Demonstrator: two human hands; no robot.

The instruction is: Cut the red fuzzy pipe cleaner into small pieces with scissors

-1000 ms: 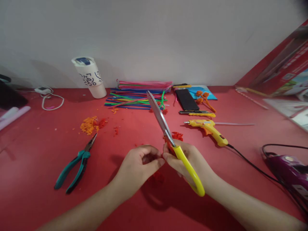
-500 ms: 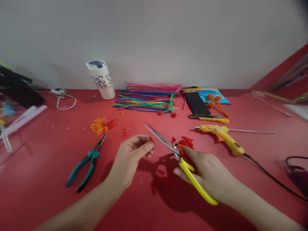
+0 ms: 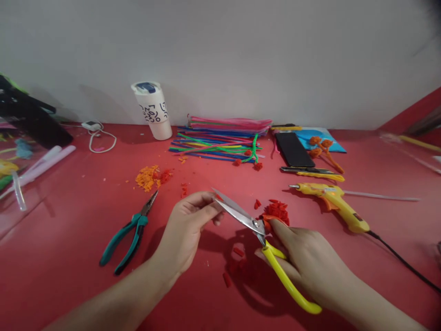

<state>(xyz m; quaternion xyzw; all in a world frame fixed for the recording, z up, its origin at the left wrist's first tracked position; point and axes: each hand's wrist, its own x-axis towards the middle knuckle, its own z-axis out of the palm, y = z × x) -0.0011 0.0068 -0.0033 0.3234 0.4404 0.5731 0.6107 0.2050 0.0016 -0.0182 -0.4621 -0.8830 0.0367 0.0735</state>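
My left hand (image 3: 193,223) pinches a small red piece (image 3: 218,197) between thumb and fingers. My right hand (image 3: 306,253) grips a pair of scissors (image 3: 241,216) with yellow handles, their blades slightly apart and tips at the red piece. An orange-red bit shows by the right index finger near the pivot; its kind I cannot make out. Behind that hand lies a pile of red cut pieces (image 3: 277,210). More red pieces (image 3: 238,251) lie on the table below the blades. Teal-handled pliers (image 3: 132,234) rest left of my left hand.
Colored pipe cleaners (image 3: 223,140) lie along the wall beside a white tumbler (image 3: 155,110). To the right are a phone (image 3: 294,149), orange pipe-cleaner flowers (image 3: 322,145) and a yellow glue gun (image 3: 334,202) with its cord. Orange and red clippings (image 3: 148,178) sit behind the pliers.
The scissor tips have come to the red piece in my left hand, and the blades overlap it. The whole view has shifted slightly, so things appear farther right.
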